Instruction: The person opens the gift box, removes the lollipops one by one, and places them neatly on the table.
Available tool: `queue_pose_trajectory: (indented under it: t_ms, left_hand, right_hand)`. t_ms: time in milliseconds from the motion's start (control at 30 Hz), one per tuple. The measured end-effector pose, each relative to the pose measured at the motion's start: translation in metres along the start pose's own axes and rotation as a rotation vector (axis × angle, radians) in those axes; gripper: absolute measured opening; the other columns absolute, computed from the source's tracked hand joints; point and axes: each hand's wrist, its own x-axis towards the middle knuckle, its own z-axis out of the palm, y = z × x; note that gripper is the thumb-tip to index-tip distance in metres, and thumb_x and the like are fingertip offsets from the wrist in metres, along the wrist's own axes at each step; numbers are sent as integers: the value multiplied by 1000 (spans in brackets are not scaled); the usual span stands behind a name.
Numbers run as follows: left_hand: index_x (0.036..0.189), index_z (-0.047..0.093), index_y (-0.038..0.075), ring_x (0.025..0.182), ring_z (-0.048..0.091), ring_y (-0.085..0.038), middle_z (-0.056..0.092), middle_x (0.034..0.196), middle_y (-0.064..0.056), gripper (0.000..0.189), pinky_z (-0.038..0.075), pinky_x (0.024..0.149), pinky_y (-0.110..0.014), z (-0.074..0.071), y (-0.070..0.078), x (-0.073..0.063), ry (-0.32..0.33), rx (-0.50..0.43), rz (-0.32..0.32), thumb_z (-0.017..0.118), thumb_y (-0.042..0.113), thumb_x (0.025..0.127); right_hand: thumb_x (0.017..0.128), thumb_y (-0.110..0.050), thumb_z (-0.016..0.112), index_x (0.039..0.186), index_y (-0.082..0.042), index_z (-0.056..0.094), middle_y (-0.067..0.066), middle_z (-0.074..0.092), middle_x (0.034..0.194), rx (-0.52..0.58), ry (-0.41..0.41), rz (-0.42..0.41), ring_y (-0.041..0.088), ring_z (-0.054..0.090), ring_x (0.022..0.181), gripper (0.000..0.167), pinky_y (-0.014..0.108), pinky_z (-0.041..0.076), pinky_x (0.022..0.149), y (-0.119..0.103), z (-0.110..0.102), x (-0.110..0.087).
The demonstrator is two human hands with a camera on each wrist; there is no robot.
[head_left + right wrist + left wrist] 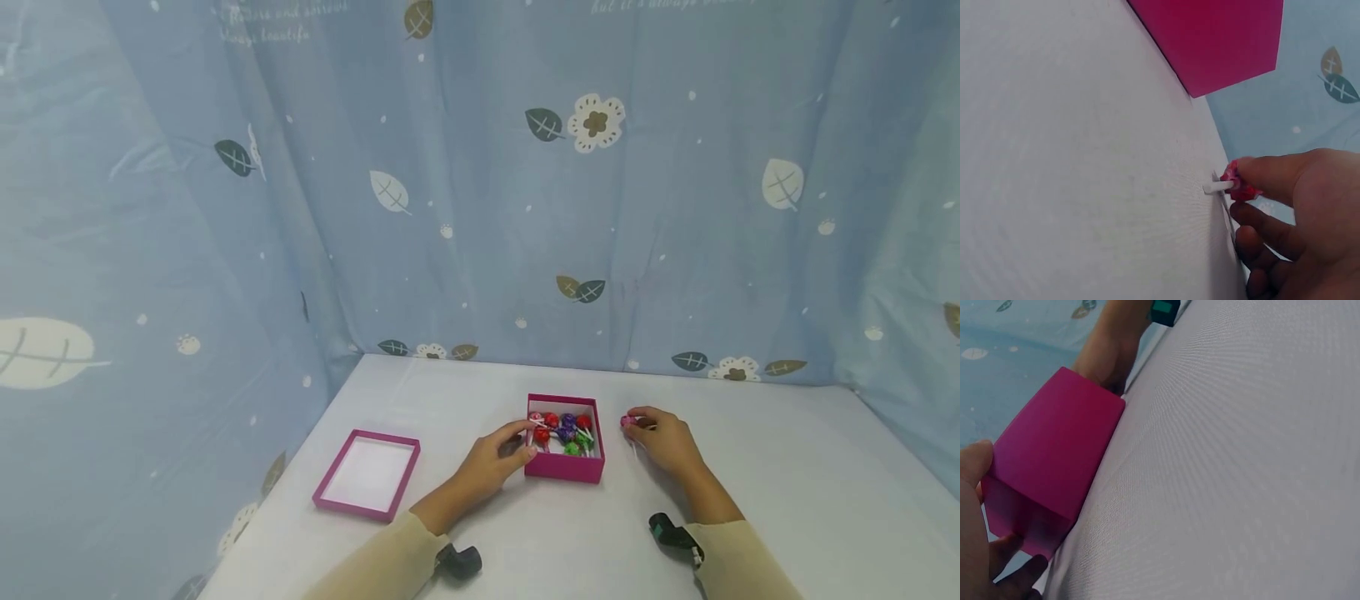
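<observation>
Pink lid [366, 473]: lower left of head view. Pink box [564, 468] with lollipops [567, 433]: lower centre. Your left hand [487, 458] touches box's left side, thumb and fingers apart. Your right hand [667, 442] pinches pink lollipop [627, 421], right of box. Step seems one-lollipop handling; next move probably needs firm pinch, steady box.

on the table [570, 533], a box [564, 468] is set just right of the middle, with several lollipops [567, 427] held in it. well to its left, nearer the front, a lid [367, 472] is laid. the box's left side is touched by the left hand [483, 462]. to the right of the box, apart from it, one more lollipop [627, 421] is pinched in the right hand [667, 442]. the table is backed by a curtain [480, 208], by which its left side is also flanked.
</observation>
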Motion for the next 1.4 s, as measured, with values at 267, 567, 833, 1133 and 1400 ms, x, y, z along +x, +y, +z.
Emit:
queue_pose_trajectory:
  t_ms: [267,567,833,1133,1400]
  left_hand:
    - [140,52,34,130,47,-20,47,145,4,47,38,106,-41,-1,2,-1,-11,-6,4,59,47,95]
    - [141,51,31,130,47,-20,46,146,3,48,37,106,-39,-2,2,0,-15,-2,3,59,45,95]
    - [140,51,32,128,49,-20,46,146,3,48,38,106,-39,-1,5,8,-9,17,25,59,45,95]
    - [140,52,30,127,50,-20,47,145,3,46,39,106,-38,0,2,5,-1,11,25,60,41,96]
    - [140,52,29,127,49,-21,46,146,2,49,38,106,-38,0,2,1,2,-5,7,61,45,95]
  right_hand:
    - [92,-25,66,118,-4,65,10,66,98,-6,16,8,27,59,89,33,47,49,77,3,2,0]
    - [96,-30,61,125,2,60,25,61,113,-6,-3,51,42,56,104,43,59,45,86,-9,-9,-4]
    - [97,-24,57,121,2,63,24,63,115,4,49,52,43,55,109,36,58,45,88,-16,-23,1]
    - [97,-27,60,124,0,62,18,66,110,36,27,14,32,62,95,38,50,51,84,-45,-18,5]
    - [97,-23,61,124,-7,64,14,67,112,35,-1,-55,33,60,103,32,46,54,80,-85,-1,2]
